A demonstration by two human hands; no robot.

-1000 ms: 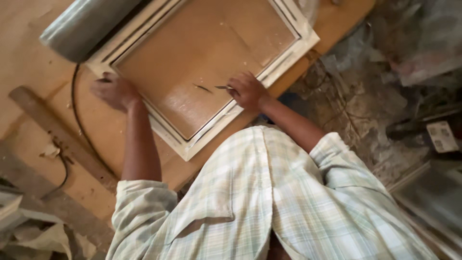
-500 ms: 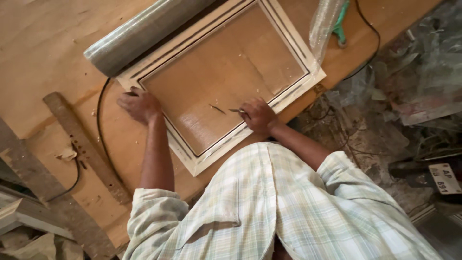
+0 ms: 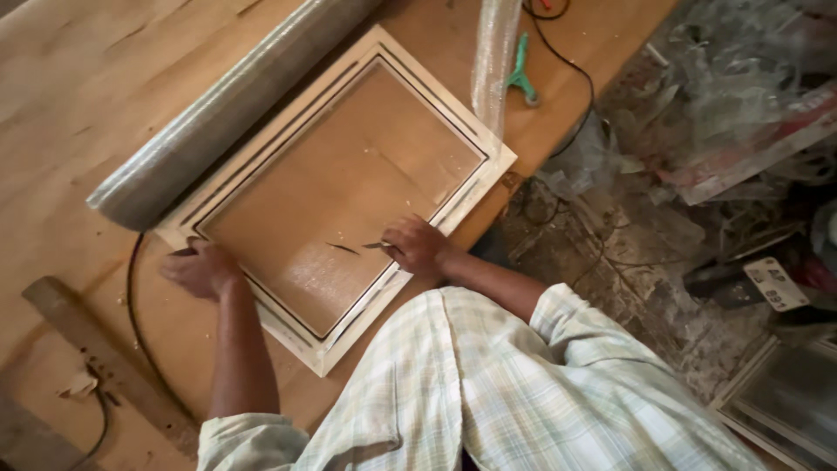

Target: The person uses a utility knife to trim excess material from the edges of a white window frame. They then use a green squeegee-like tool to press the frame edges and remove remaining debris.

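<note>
Head view: my left hand (image 3: 202,269) lies with fingers curled, holding nothing, on the nine o'clock corner of the square white-edged wooden frame (image 3: 336,196) on the workbench (image 3: 78,96); its brown backing board (image 3: 340,183) fills it; my right hand (image 3: 417,247) pinches a thin metal tool (image 3: 377,245) at the frame's five o'clock edge.

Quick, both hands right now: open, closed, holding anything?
Left hand: fingers curled, pressing on the corner of the pale wooden picture frame; holds nothing.
Right hand: closed on a small thin metal tool over the brown backing board.
</note>
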